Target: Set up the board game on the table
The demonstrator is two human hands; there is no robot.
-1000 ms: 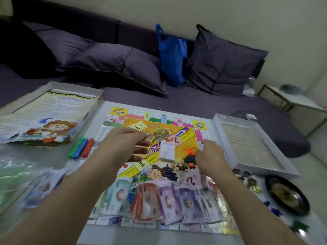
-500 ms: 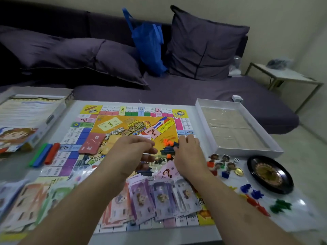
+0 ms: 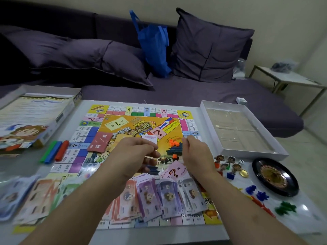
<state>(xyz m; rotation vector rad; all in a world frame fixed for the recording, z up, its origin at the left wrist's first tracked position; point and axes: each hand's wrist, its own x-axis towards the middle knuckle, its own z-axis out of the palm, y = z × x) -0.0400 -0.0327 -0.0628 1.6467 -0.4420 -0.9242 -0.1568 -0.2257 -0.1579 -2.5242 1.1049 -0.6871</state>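
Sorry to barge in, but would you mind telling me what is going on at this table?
A person is setting up a board game. The board lies open on the table, with paper money fanned along its near edge. The left hand pinches a small white card over the board's middle, and the right hand reaches toward some orange pieces there. Pawns, a roulette wheel and an open box tray sit to the right.

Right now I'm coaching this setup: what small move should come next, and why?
Probably set the white card stack, pinched in the left hand, onto the board's question-mark space just beyond it; that space looks bare, and the right hand hovers beside it.
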